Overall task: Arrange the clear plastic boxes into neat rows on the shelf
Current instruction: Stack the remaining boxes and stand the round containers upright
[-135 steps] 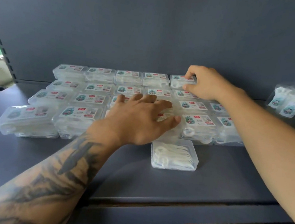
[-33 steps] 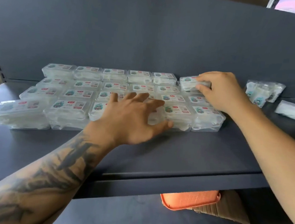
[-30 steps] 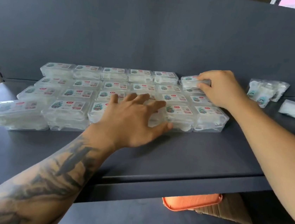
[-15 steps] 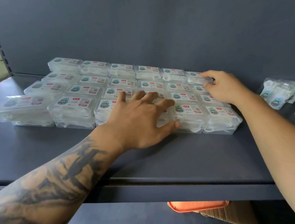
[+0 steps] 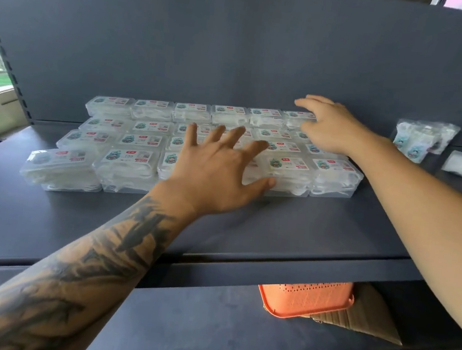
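The clear plastic boxes [image 5: 136, 161] sit in a block of rows toward the back of the dark shelf [image 5: 275, 226], most of them edge to edge. The front-left box [image 5: 62, 168] is skewed and sticks out past its row.

The left hand [image 5: 218, 170] lies flat, fingers spread wide, over the middle boxes of the front rows, with the thumb against the front edge of one. It holds nothing. The right hand [image 5: 327, 125] reaches to the back-right corner with loose, nearly straight fingers over the last box of the back row [image 5: 297, 116]; it seems to touch or hover there, not grip.

The likely trouble is pushing. These boxes look light and smooth, so a press from the left palm could slide a whole row and open gaps, or ride one box onto its neighbour. A nudge at the back-right could push the end box askew against the back wall.

Each lid carries a label with a small round teal cartoon picture and a red tag; the print is too small to read. Two soft packets [image 5: 421, 139] with similar pictures lie well apart on the right.
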The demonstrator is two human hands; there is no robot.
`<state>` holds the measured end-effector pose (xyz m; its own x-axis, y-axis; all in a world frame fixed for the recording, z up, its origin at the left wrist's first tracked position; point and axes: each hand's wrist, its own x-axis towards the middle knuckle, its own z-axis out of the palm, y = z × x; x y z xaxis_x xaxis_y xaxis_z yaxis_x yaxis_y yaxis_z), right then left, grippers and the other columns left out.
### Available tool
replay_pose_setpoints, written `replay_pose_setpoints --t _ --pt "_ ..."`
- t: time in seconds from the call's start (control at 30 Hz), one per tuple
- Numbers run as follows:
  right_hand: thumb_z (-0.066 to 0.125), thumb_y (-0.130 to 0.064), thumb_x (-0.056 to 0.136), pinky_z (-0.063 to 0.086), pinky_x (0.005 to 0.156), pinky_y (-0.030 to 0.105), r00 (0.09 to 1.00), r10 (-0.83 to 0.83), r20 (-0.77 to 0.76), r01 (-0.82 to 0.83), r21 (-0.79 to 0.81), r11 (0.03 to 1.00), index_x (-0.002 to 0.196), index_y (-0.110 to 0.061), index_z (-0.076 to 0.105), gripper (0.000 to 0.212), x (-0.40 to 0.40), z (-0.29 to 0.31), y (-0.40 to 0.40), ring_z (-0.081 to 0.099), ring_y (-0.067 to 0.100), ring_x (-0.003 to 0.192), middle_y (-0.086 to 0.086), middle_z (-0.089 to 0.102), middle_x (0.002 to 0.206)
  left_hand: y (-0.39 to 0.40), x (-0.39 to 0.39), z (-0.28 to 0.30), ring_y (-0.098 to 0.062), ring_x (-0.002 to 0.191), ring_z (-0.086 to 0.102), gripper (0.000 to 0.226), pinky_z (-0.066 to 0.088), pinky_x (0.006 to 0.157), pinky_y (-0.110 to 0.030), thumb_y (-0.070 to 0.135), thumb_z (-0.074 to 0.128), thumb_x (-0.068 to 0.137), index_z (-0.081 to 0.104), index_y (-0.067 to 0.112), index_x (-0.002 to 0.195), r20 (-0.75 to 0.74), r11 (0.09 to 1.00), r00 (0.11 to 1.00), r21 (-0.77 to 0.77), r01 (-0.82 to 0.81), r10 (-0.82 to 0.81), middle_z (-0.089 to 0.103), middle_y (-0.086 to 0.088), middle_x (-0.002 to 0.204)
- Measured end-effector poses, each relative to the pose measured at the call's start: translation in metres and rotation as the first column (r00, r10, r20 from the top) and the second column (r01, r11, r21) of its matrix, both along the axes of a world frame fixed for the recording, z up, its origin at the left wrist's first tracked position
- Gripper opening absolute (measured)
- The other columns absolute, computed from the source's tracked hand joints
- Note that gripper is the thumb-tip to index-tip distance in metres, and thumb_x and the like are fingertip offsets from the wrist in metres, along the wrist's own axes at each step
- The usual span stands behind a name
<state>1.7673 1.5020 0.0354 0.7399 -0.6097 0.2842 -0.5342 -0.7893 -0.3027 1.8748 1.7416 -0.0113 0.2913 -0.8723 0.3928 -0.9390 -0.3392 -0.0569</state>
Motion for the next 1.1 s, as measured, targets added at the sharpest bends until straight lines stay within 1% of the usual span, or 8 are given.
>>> replay_pose_setpoints --t 0.1,0.2,0.3,0.4,0.57,0.7,0.9,1.1 --pt "0.048 -0.016 0.1 0.028 0.117 0.031 0.991 0.131 0.027 -0.128 -0.08 0.989 0.146 -0.025 0.055 0.048 -0.001 0.002 0.039 0.038 0.021 0.145 -0.001 0.043 0.158 0.016 0.004 0.006 -0.026 0.152 0.028 0.072 0.011 0.121 -0.067 0.083 0.026 0.091 0.033 0.045 0.153 -0.008 1.0 1.0 -0.02 -0.017 0.017 0.031 0.001 0.165" --pt "0.049 -0.024 0.102 0.035 0.116 0.037 0.974 0.224 0.013 -0.221 -0.126 0.967 0.14 -0.028 0.059 0.04 0.003 -0.003 0.075 0.046 0.02 0.138 -0.003 0.05 0.15 0.035 0.01 0.007 -0.026 0.151 0.03 0.07 0.013 0.12 -0.065 0.081 0.026 0.093 0.034 0.044 0.152 -0.018 0.999 0.999 -0.021 -0.05 0.05 0.033 0.002 0.165" --pt "0.049 -0.03 0.103 0.036 0.114 0.036 0.953 0.302 0.009 -0.298 -0.141 0.944 0.139 -0.029 0.06 0.038 0.013 -0.01 0.11 0.047 0.018 0.137 -0.005 0.053 0.148 0.056 0.018 0.005 -0.025 0.152 0.029 0.071 0.012 0.122 -0.064 0.081 0.026 0.093 0.032 0.045 0.153 -0.036 0.995 0.994 -0.016 -0.103 0.102 0.032 0.003 0.165" --pt "0.047 -0.036 0.104 0.036 0.116 0.043 0.935 0.352 -0.039 -0.354 -0.162 0.921 0.141 -0.03 0.058 0.039 0.026 -0.015 0.14 0.045 0.018 0.139 -0.006 0.052 0.15 0.084 0.031 0.003 -0.022 0.151 0.031 0.071 0.014 0.123 -0.061 0.081 0.032 0.091 0.036 0.044 0.152 -0.057 0.987 0.986 -0.04 -0.157 0.155 0.034 0.005 0.164" --pt "0.049 -0.049 0.101 0.039 0.114 0.046 0.902 0.427 -0.068 -0.432 -0.187 0.882 0.14 -0.035 0.057 0.042 0.049 -0.019 0.185 0.048 0.019 0.136 -0.009 0.052 0.148 0.147 0.071 0.004 -0.027 0.137 0.05 0.071 0.034 0.114 -0.058 0.082 0.037 0.087 0.047 0.043 0.146 -0.057 0.933 0.941 -0.12 -0.338 0.334 0.05 0.006 0.153" --pt "0.049 -0.049 0.102 0.04 0.112 0.044 0.871 0.487 -0.066 -0.489 -0.213 0.845 0.142 -0.03 0.056 0.044 0.073 -0.023 0.218 0.05 0.02 0.135 -0.007 0.053 0.148 0.185 0.09 0.0 -0.032 0.134 0.051 0.065 0.037 0.11 -0.058 0.075 0.048 0.09 0.048 0.04 0.145 -0.06 0.891 0.896 -0.092 -0.444 0.44 0.05 0.003 0.152" --pt "0.055 -0.046 0.099 0.043 0.107 0.044 0.846 0.512 -0.149 -0.533 -0.269 0.802 0.136 -0.029 0.059 0.041 0.107 -0.033 0.246 0.054 0.026 0.126 -0.003 0.058 0.14 0.201 0.097 -0.01 -0.028 0.129 0.055 0.06 0.04 0.107 -0.048 0.068 0.051 0.09 0.05 0.04 0.143 -0.108 0.89 0.891 -0.078 -0.45 0.441 0.056 0.004 0.145" --pt "0.063 -0.034 0.095 0.047 0.101 0.042 0.846 0.523 -0.104 -0.531 -0.262 0.806 0.126 -0.028 0.063 0.032 0.116 -0.035 0.248 0.057 0.026 0.119 -0.003 0.062 0.13 0.199 0.098 -0.015 -0.027 0.127 0.056 0.059 0.042 0.1 -0.041 0.057 0.059 0.093 0.049 0.031 0.144 -0.216 0.92 0.913 -0.114 -0.375 0.345 0.054 0.001 0.148"
